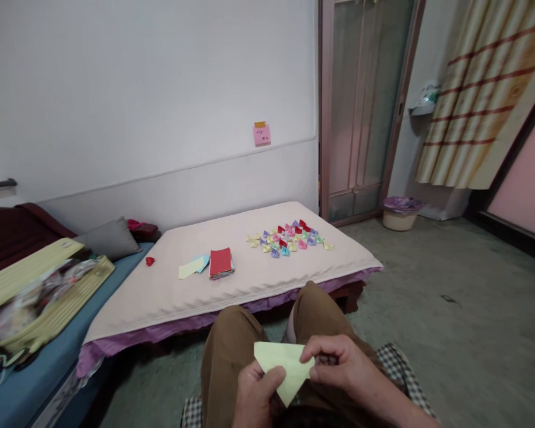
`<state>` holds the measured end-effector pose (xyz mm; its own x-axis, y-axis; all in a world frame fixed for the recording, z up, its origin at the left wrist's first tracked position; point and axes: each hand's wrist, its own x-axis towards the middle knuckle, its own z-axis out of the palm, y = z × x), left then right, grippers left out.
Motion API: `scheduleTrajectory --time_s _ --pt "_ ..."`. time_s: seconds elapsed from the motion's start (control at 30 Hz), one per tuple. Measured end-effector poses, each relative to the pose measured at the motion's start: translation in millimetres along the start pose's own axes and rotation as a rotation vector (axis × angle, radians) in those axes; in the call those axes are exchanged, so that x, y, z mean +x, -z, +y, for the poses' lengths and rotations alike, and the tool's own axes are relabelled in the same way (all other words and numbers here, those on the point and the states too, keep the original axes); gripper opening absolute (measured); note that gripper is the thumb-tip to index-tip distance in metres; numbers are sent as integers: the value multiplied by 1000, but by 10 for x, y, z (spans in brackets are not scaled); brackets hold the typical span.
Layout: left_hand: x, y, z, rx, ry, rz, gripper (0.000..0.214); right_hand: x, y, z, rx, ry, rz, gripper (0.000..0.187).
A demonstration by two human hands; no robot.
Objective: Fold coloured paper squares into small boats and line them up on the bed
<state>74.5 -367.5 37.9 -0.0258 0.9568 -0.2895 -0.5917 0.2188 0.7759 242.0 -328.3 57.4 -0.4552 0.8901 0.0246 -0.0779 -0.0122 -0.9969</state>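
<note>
A pale yellow-green sheet of paper (282,360), folded into a triangle with one point downward, is held over my lap. My left hand (259,389) pinches its lower left side, thumb on top. On the right side, my right hand (332,364) grips the paper near a corner between thumb and forefinger. My palms hide part of the sheet's underside. On the low table ahead lie a stack of coloured paper with a red sheet on top (220,262), loose yellow and blue sheets (191,267), and several small folded paper pieces (285,236) in many colours.
The table's cream cloth (169,303) hangs over a purple one. A small red folded piece (150,261) sits at its left. Left of it is a blue-covered bed (66,333) with a grey pillow (109,238). A lined bin (401,214) stands by the door.
</note>
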Motion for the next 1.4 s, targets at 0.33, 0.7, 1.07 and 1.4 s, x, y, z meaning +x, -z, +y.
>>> scheduleTrajectory --time_s 0.33,0.7,1.07,1.4 --pt "34 51 -42 -89 182 -96 24 -65 14 -21 -475 458 -21 13" --pt "-6 16 -82 -50 43 -45 37 -97 -41 -8 -594 577 192 17" --pt "23 157 -131 379 -236 137 45 -12 -236 -30 59 22 315 10" --pt "59 192 -190 403 -208 33 44 -38 -194 -8 97 66 259 9"
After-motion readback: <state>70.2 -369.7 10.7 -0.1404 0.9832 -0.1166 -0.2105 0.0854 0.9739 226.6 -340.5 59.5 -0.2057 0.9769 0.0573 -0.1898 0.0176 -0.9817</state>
